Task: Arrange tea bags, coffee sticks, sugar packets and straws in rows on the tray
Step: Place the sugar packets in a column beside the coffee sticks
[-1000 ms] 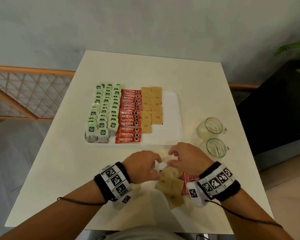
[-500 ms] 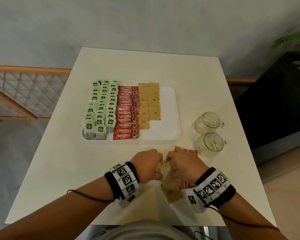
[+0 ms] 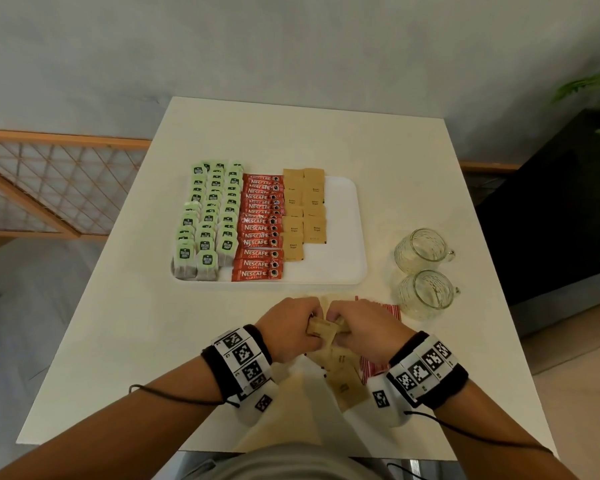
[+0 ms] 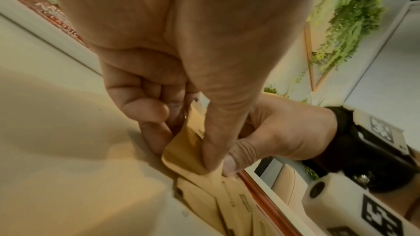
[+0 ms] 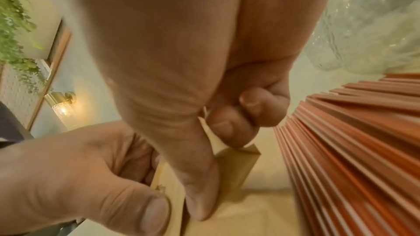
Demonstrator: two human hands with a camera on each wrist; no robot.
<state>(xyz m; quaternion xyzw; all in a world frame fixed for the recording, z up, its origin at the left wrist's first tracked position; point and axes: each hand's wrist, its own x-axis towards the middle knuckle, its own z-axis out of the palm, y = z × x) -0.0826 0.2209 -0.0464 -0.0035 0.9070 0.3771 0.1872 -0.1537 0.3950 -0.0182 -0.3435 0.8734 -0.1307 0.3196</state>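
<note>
Two hands meet just in front of the tray [image 3: 359, 271], on the side nearest us. We find the left hand [image 3: 288, 327] and right hand [image 3: 368, 327] each pinching brown sugar packets [image 3: 323, 329] with curled fingers [image 4: 211, 150], above a loose pile of packets [image 3: 343, 379] on the table [image 3: 118, 341]. Red straws [image 3: 381, 308] lie just right of that pile. On the tray, tea bags [image 3: 208, 216], coffee sticks [image 3: 260, 230] and sugar rows [image 3: 303, 213] already stand. We judge the packets should be squared edge to edge before continuing the shorter sugar row.
</note>
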